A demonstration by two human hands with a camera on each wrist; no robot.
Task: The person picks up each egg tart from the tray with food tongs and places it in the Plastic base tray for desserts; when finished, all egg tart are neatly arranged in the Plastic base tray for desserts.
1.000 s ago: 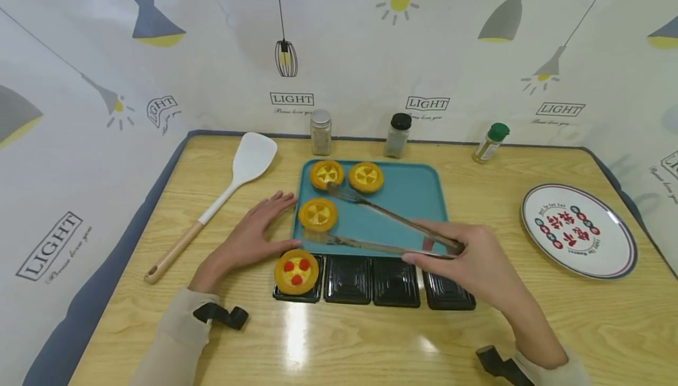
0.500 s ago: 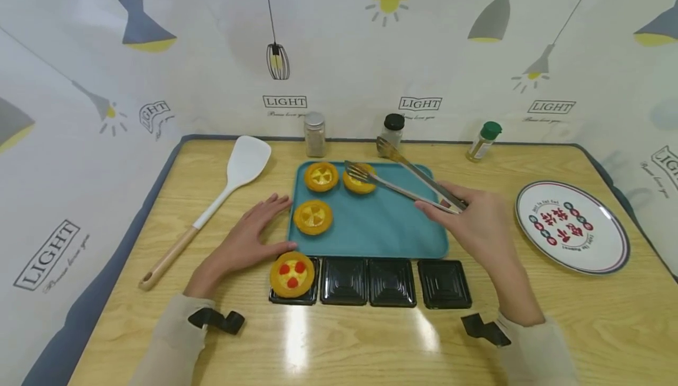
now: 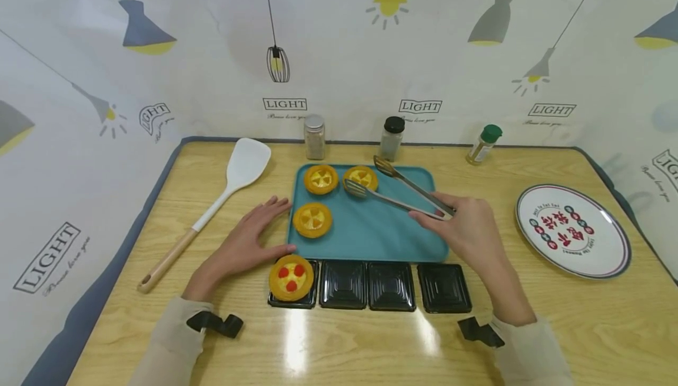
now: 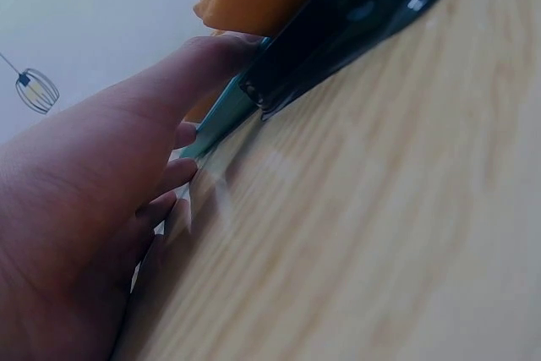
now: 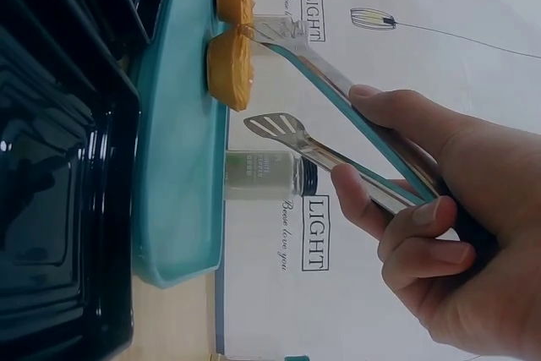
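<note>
Metal tongs (image 3: 408,189) are gripped in my right hand (image 3: 468,227), their slotted tips spread apart at either side of the back right egg tart (image 3: 365,175). In the right wrist view the tips hang above the blue tray's (image 5: 177,166) level. Two other tarts sit on the tray: a back left tart (image 3: 321,180) and a front left tart (image 3: 312,220). My left hand (image 3: 241,245) rests at the tray's left edge with its fingers extended. Near its thumb, a tart with red dots (image 3: 291,286) stands in a black square container.
Several black containers (image 3: 343,285) line the tray's front. A white spatula (image 3: 222,203) lies on the left, a printed plate (image 3: 574,230) on the right. Behind stand a silver-capped jar (image 3: 315,139), a black-capped jar (image 3: 392,139) and a green-capped bottle (image 3: 484,145).
The tongs have swung from the front left tart, back and right, to the back right tart. The tips have since dropped slightly. My left hand stays at the tray edge.
</note>
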